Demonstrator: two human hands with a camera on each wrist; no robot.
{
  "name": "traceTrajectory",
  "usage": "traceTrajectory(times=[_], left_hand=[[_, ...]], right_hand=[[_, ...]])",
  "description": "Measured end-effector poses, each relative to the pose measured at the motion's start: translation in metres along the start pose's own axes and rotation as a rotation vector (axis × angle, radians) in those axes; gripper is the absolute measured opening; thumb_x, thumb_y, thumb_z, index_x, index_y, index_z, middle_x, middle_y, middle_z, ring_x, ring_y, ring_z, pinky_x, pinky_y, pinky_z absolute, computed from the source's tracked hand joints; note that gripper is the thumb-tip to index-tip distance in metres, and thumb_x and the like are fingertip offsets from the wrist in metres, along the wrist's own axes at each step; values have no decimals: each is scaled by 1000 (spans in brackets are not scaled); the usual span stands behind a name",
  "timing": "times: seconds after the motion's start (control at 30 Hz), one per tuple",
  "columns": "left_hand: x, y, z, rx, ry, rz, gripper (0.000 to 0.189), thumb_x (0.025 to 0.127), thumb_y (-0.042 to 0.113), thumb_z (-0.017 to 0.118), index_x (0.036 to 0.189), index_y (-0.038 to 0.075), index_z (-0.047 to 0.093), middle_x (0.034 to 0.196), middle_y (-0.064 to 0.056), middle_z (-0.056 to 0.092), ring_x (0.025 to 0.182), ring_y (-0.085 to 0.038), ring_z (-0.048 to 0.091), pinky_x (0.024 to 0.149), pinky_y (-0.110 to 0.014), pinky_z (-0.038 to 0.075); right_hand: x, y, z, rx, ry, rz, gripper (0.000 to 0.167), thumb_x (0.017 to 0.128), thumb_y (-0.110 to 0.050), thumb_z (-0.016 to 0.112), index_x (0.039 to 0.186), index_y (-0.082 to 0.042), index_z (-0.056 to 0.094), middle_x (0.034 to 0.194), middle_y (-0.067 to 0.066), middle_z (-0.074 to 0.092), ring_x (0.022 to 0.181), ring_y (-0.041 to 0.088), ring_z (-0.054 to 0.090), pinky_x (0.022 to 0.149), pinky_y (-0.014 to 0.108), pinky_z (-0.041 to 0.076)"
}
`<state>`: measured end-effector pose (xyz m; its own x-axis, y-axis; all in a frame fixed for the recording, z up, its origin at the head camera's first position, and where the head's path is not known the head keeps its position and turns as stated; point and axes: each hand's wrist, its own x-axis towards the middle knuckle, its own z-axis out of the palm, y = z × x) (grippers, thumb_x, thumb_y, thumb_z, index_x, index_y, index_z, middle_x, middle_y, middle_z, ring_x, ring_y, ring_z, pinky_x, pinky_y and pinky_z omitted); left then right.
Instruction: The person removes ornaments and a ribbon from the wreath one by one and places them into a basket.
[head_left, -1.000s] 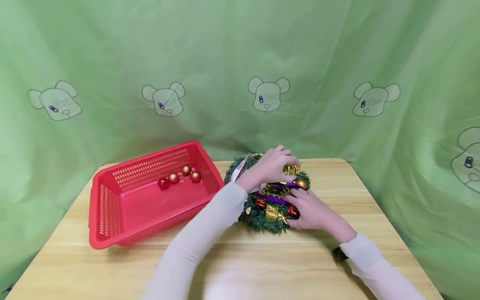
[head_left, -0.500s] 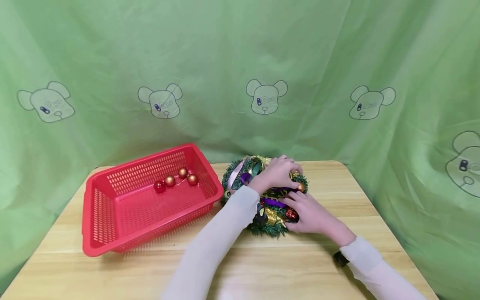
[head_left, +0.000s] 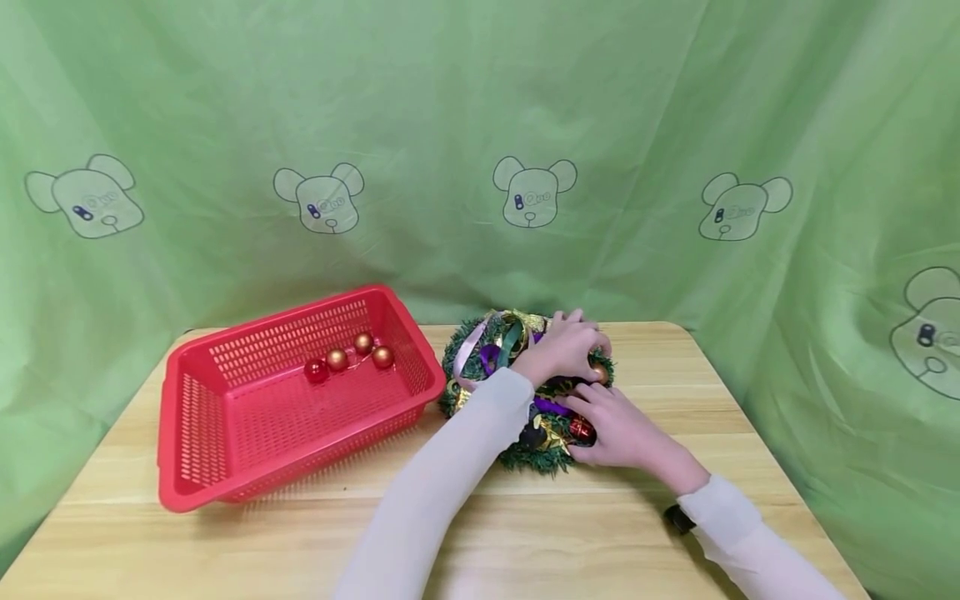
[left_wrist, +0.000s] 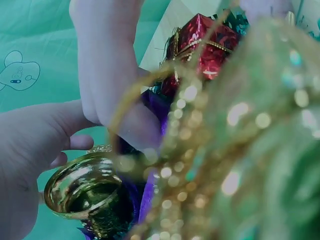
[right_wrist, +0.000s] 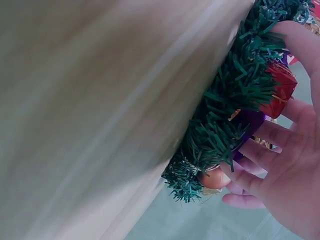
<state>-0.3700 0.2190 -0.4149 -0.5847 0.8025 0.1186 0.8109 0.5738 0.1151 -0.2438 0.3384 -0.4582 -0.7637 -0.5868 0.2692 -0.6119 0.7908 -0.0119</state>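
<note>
A green tinsel Christmas wreath (head_left: 480, 329) lies on the table, decorated with purple ribbon, small wrapped boxes and gold pieces. My left hand (head_left: 570, 346) curls over its far right part. In the left wrist view, those fingers are bent around a shiny gold bell (left_wrist: 82, 192), its mouth toward the camera, beside purple ribbon (left_wrist: 157, 112). My right hand (head_left: 618, 429) grips the wreath's near right edge, thumb below and fingers on top. Close to it are a red wrapped box (right_wrist: 281, 90) and a copper-gold ball (right_wrist: 215, 178). The head view hides the bell behind my left hand.
Left of the wreath stands a red plastic basket (head_left: 300, 462) with perforated walls. Inside it are a red ball (head_left: 316, 371) and several gold balls (head_left: 337, 359). A green curtain (head_left: 450, 250) hangs behind the wooden table (head_left: 570, 533).
My left hand has come down onto the wreath, and the ribbed gold ornament seen in it earlier is now covered. My right hand has stayed at the edge. The head view has shifted slightly.
</note>
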Motion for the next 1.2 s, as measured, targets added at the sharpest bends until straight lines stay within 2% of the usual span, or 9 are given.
traceTrajectory(times=[0.13,0.4,0.6,0.8,0.93,1.2], left_hand=[[0,-1,2,21,4,-3,39,87,48,77,123,36,70,131,14,63,112,-12,41,103,-38,29],[-1,2,1,67,-29,-4,37,87,42,77,123,37,71,131,13,60,119,-14,39,107,-39,28],[-1,1,3,111,-30,0,31,88,45,76,118,39,73,125,14,58,114,-14,37,104,-39,28],[0,-2,7,104,1,2,29,87,48,77,114,37,73,121,14,59,112,-13,38,104,-38,29],[0,-2,8,109,24,-8,32,87,50,75,115,35,70,124,14,61,114,-13,40,106,-38,30],[-1,-1,8,90,69,-17,34,87,47,74,116,30,65,124,15,61,117,-11,44,111,-39,32]], right_hand=[[1,-1,-1,7,-28,17,66,75,-41,82,128,-5,66,118,11,64,112,31,61,93,56,51],[0,-3,-5,28,-59,49,67,76,-40,82,129,-3,65,123,15,64,116,35,61,96,60,49],[1,-2,-5,20,-51,34,64,76,-40,82,126,-2,66,121,14,64,114,34,61,97,59,50],[2,-2,-3,23,-50,34,67,76,-41,82,128,-3,66,123,14,64,117,35,60,98,60,49],[1,-2,-3,35,-58,45,68,76,-42,83,130,-4,65,124,14,63,120,35,59,99,60,48],[1,-1,-2,31,-43,41,67,75,-40,83,128,-3,66,121,12,64,115,33,60,96,59,50]])
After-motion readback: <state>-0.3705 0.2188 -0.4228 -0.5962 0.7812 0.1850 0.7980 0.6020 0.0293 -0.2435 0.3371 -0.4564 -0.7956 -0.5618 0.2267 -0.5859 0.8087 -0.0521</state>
